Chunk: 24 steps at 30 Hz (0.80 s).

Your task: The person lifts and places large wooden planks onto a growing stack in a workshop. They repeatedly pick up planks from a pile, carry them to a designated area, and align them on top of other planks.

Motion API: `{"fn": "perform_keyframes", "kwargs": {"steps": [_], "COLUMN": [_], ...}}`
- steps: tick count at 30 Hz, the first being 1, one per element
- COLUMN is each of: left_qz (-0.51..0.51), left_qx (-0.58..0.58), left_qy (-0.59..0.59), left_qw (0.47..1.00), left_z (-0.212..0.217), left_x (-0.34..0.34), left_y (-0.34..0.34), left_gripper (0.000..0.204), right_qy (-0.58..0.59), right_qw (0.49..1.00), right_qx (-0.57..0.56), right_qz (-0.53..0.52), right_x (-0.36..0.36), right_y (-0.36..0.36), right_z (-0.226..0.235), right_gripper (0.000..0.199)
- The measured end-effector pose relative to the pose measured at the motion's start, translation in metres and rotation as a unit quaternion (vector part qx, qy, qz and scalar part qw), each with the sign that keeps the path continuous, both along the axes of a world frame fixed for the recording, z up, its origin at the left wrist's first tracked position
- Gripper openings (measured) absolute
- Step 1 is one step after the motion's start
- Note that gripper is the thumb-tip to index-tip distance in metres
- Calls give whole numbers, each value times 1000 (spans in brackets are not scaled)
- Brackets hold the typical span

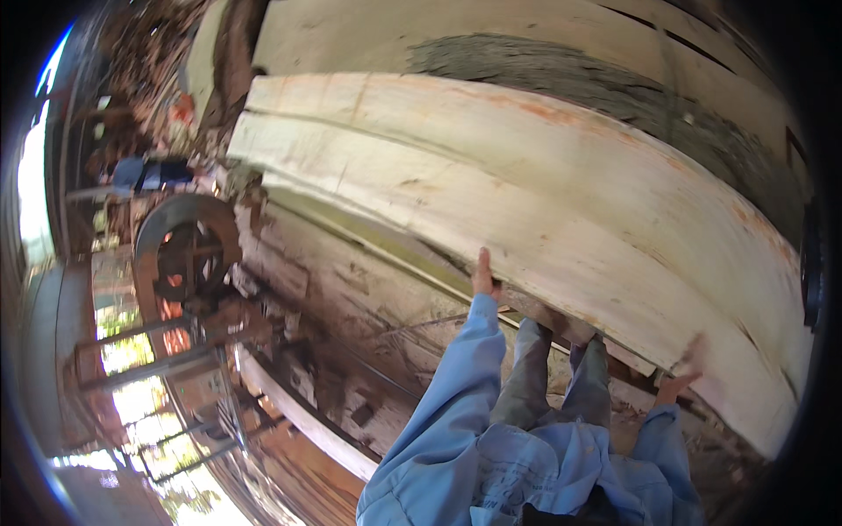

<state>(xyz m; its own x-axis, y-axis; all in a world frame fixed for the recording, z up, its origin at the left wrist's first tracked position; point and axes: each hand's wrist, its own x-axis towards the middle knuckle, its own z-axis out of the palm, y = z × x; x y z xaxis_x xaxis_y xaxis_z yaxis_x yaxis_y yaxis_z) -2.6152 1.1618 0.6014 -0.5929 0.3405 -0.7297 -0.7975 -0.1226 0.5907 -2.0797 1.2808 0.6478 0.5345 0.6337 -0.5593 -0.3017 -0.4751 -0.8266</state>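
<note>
A long, pale sawn wooden slab [526, 193] stretches across the view from the upper left to the lower right. My left hand [484, 276] grips its near edge, one digit showing against the wood and the other fingers hidden at the underside. Further right along the same edge, my right hand [682, 381] is at the slab with its fingers apart, somewhat smeared by motion. Both forearms are in light blue sleeves, and my legs stand close against the slab.
Behind the slab lies another large piece of timber [351, 39] with rough dark bark. At left stands a machine with a large wheel [187, 248] and a metal frame. Wood scraps and debris litter the ground. A person in blue [145, 174] is in the far left background.
</note>
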Motion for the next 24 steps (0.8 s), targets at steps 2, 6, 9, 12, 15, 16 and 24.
{"fn": "perform_keyframes", "kwargs": {"steps": [2,6,9,12,15,16,24], "left_qz": [-10,-247,-196,-213,-206,-222,-120], "left_qx": [-43,21,3,-26,-53,-57,-122], "left_qy": [-44,-37,5,18,3,19,-46], "left_qw": [998,968,981,977,977,973,984], "left_z": [-8,-1,18,17,4,1,-11], "left_x": [-3,1,-7,-24,-34,-36,-42], "left_y": [-10,-10,-4,-1,1,3,4], "left_gripper": [57,69,82,93,91,91,88], "right_qy": [50,19,71,100,129,114,96], "right_qw": [998,995,994,983,970,962,929], "right_qx": [-26,-94,-60,-94,-127,-174,-235], "right_qz": [37,40,-66,-125,-160,-180,-271], "right_x": [14,29,25,8,-1,-4,18], "right_y": [-11,-76,-118,-167,-231,-254,-347], "right_z": [-4,15,23,31,41,43,33], "right_gripper": [72,73,74,81,84,85,67]}}
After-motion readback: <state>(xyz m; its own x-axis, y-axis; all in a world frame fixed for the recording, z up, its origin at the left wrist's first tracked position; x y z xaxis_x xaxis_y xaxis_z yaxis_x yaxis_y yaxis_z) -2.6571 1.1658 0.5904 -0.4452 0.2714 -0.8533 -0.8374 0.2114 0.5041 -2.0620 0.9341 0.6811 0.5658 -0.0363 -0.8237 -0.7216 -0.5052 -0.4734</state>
